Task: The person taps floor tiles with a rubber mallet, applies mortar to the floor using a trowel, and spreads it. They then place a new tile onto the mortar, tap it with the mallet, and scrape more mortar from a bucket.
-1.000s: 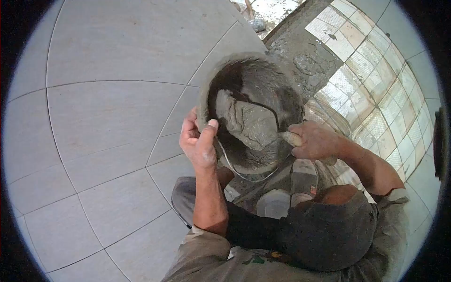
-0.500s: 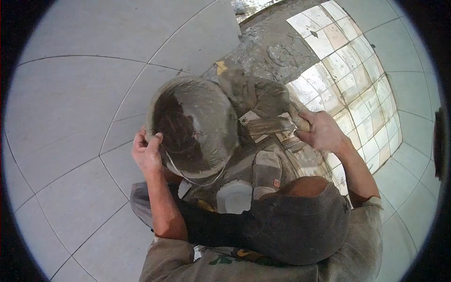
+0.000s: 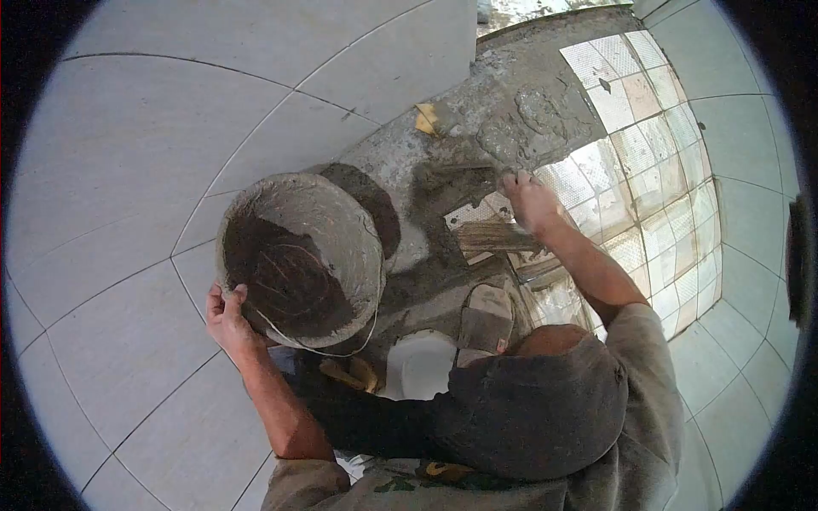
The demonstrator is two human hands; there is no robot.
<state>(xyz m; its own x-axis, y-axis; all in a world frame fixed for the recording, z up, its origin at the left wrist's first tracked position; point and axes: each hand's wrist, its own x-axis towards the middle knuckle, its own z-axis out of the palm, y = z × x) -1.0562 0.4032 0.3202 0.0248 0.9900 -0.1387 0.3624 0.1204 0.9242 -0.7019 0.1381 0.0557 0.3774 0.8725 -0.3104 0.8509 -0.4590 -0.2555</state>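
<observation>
My left hand (image 3: 228,322) grips the near left rim of a mortar-caked bucket (image 3: 354,247), which tilts so that its dark inside shows. A thin wire handle hangs along the bucket's near right side. To the right, my right hand (image 3: 530,203) has its fingers curled round what looks like a trowel handle, largely hidden by the hand. The trowel blade (image 3: 460,180) lies low over the wet mortar floor, edge-on and hard to make out. Just below that hand is a wooden block (image 3: 494,237) on a patch of tile.
Small mosaic tiles (image 3: 652,162) cover the floor at right. Wet mortar (image 3: 532,119) lies beyond my right hand. A yellow scrap (image 3: 426,119) is near the wall of large tiles (image 3: 162,153). A white container (image 3: 421,364) stands by my shoe (image 3: 487,319).
The bucket and my left hand have moved left and down in view. My right hand has moved left and up, and the mortar-covered trowel face has turned out of sight.
</observation>
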